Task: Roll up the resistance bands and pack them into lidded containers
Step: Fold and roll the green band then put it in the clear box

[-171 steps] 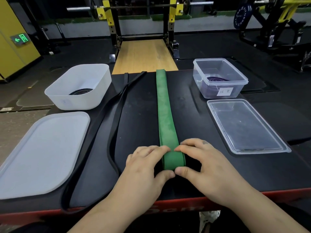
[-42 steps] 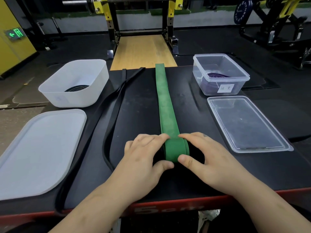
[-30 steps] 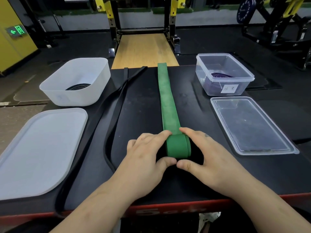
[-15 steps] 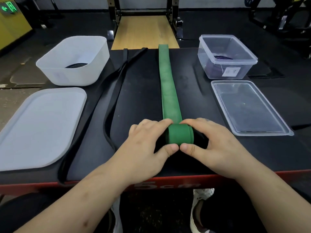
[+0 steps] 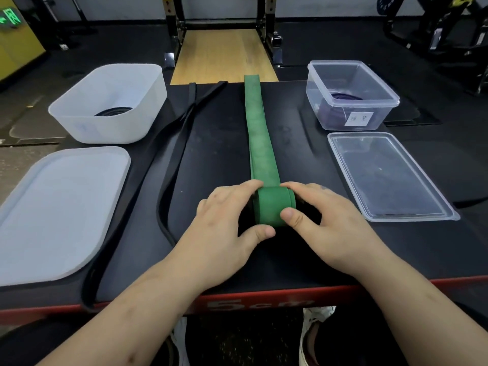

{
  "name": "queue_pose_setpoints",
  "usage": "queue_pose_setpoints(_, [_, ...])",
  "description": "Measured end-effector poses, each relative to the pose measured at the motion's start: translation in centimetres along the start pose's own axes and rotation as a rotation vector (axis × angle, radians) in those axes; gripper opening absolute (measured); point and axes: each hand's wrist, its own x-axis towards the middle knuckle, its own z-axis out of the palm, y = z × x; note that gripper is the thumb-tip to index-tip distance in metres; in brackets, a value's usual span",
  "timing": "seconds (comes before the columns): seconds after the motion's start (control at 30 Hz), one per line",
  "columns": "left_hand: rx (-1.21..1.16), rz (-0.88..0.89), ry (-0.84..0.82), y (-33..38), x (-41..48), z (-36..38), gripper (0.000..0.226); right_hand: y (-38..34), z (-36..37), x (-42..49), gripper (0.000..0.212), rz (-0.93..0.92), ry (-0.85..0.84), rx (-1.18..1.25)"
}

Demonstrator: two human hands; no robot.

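Rolling step. Left hand (image 5: pixel 227 220) and right hand (image 5: pixel 324 220) pinch the rolled end of the green band (image 5: pixel 260 143) between them, fingers curled over it; flat tail runs ahead (most not yet rolled). Next: roll forward, edges square

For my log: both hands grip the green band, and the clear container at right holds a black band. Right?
No: the head view shows a purple band in the clear container. Left hand and right hand grip the green band.

even overhead light, sharp, wide-angle edge distortion
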Motion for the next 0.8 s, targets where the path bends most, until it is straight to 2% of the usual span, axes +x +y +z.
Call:
queue_pose_setpoints(0.13, [0.038, 0.017, 0.005, 0.2, 0.8, -0.1, 0.061, 0.0, 0.1, -0.1, 0.073, -0.027, -0.045, 0.033])
queue_pose_setpoints(0.3, [-0.029, -0.067, -0.052, -0.4, 1.2, 0.0, 0.073, -0.4, -0.1, 0.7, 0.064, -0.013, -0.013, 0.028])
queue_pose_setpoints(0.47, [0.009, -0.04, -0.039, -0.5, 1.3, 0.2, 0.067, -0.5, 0.1, 0.5, 0.08, 0.011, -0.039, 0.015])
queue_pose_setpoints(0.7, [0.01, -0.041, -0.064, -0.1, 0.6, -0.2, 0.065, -1.1, -0.3, -0.5, 0.047, -0.061, -0.007, -0.006])
queue_pose_setpoints(0.8, [0.003, -0.036, -0.105, 0.3, -1.4, -0.2, 0.066, -1.1, -0.7, -2.0, 0.045, -0.095, -0.04, -0.021])
